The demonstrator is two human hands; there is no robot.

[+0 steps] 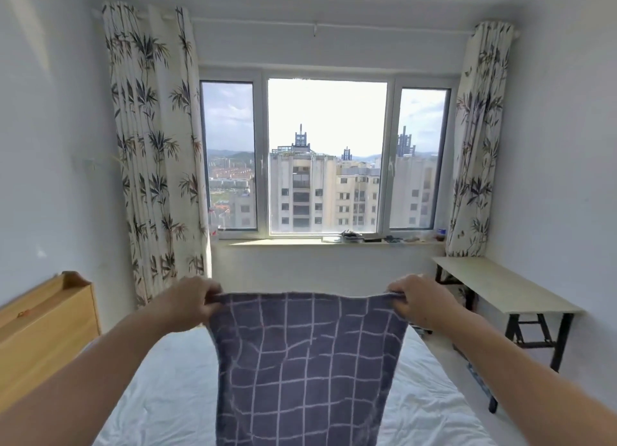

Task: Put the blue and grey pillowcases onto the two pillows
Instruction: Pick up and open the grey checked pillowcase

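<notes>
Step in hand: judged as shaking out or orienting the blue pillowcase (302,368) before fitting; no pillow in view.
Blue pillowcase, place: held up in the air over the bed (160,389), top edge level between the two hands, body hanging down out of the bottom of the frame. Whether its lower end touches the sheet cannot be told.
Left hand (190,303): fingers curled, pinching the top left corner of the cloth, thumb side toward the fabric.
Right hand (419,300): fingers curled, pinching the top right corner in like manner.
Grey pillowcase: not seen.
Risk 1: the held edge may be the closed end, not the mouth; the frame does not show which. Cause of trouble: the pillow would find no opening and the case must be turned.
Risk 2: a pinch may take both layers together, so the mouth stays flat. Cause: thin cloth clinging to itself.
Risk 3: a corner may slip during a shake. Cause: small grip area on soft fabric.
Material, pillowcase: soft woven cloth, dark slate blue with a pale thin-line grid; limp, with diagonal wrinkles, narrowing below the hands.
Bed: white sheet, faintly creased, matte.
Headboard (46,332): light wood, boxy, at the bed's left side.
Folding table (500,283): pale flat top, black metal legs, along the bed's right edge.
Curtains (153,138): cream, bamboo-leaf print, gathered in pleats on both sides of the window (327,155).
</notes>
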